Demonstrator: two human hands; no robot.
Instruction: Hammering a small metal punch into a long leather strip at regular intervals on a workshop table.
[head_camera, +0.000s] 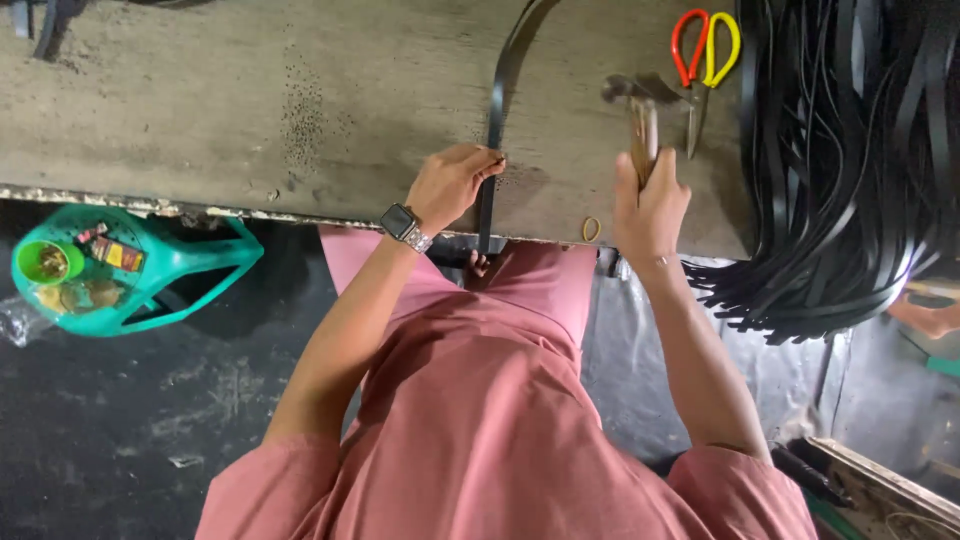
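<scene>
- Head view: my left hand (452, 183) pins a black strap (492, 130) flat on the worn wooden surface (250, 110), fingers (478, 160) curled down tight on it near the front edge. The strap runs up toward 12 o'clock and its lower end drops over the edge toward my lap.
- My right hand (650, 205) is clenched around the wooden handle of a hammer (640, 115), its head raised just at 3 o'clock of the strap.
- As I judge it, a blow landing wide could catch my left fingertips, since they sit right beside the strike spot; a loose pin would let the strap skid.
- Red-and-yellow scissors (703, 50) lie at 1 o'clock; a heap of black straps (850, 160) lies at 3 o'clock; a green basket (150, 270) sits on the floor at 9 o'clock.
</scene>
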